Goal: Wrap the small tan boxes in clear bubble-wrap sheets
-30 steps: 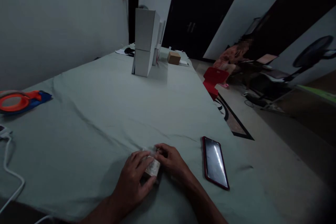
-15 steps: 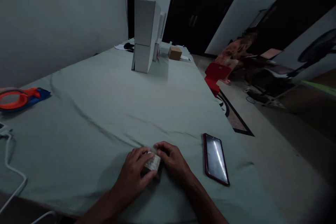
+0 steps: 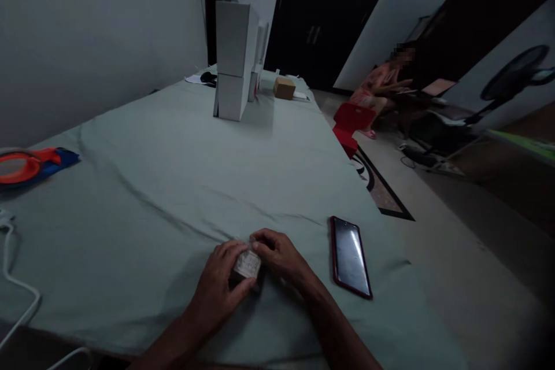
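Note:
A small box with a pale, printed top (image 3: 248,264) rests on the green tablecloth near the front edge. My left hand (image 3: 222,278) is wrapped round its left side, thumb at the near face and fingers on the far side. At the box's far right corner, my right hand (image 3: 277,254) has thumb and forefinger pinched together. A bit of something clear, like plastic film, seems to show by those fingertips, but it is too small to be sure. To the right of my right hand lies a phone (image 3: 350,257) in a dark red case, screen up.
Tall white boxes (image 3: 232,60) stand stacked at the back, near a brown carton (image 3: 284,88). An orange and blue item (image 3: 39,165) and a white cable (image 3: 19,283) lie at left. Beyond the table are a red chair (image 3: 349,124), a seated person (image 3: 375,89) and a fan (image 3: 514,72).
The whole view has shifted slightly. My left thumb has slid off the box's top toward its near side, so more of the printed face shows. Both hands stay at the box.

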`<state>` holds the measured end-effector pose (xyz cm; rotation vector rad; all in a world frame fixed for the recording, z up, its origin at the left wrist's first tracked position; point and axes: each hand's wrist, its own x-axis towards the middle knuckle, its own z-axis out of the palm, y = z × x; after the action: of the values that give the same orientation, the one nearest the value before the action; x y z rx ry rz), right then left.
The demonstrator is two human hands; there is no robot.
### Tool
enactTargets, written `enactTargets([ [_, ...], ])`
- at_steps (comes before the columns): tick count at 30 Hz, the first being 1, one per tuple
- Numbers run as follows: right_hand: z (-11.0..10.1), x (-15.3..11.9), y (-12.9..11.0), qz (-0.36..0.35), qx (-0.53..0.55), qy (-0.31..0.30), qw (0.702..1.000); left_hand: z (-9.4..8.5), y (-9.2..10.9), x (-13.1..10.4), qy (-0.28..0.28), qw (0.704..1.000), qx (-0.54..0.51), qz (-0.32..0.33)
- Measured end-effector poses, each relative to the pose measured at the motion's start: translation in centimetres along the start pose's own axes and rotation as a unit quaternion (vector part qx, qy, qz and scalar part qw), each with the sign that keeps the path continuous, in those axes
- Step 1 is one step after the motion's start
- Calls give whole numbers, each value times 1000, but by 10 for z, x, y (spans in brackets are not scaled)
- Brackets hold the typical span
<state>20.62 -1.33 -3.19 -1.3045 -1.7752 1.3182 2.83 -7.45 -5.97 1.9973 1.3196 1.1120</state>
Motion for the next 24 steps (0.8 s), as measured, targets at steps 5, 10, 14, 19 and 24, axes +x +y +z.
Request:
enactTargets([
  [5, 3, 6, 12, 2, 22, 9, 1000, 4, -3, -3, 24, 999, 9, 21],
  [10, 5, 3, 15, 3, 34, 44, 998, 7, -5, -2, 32, 999, 20, 29],
  [14, 5, 2, 13, 12, 51, 25, 998, 7, -3, -1, 26, 999, 19, 23],
  [19, 4, 2, 17, 14, 72, -6, 997, 7, 0, 1, 17, 1000, 6, 3],
  [24, 1, 2, 15, 18, 74, -17, 997, 6, 2, 1, 6, 1000, -2, -11],
])
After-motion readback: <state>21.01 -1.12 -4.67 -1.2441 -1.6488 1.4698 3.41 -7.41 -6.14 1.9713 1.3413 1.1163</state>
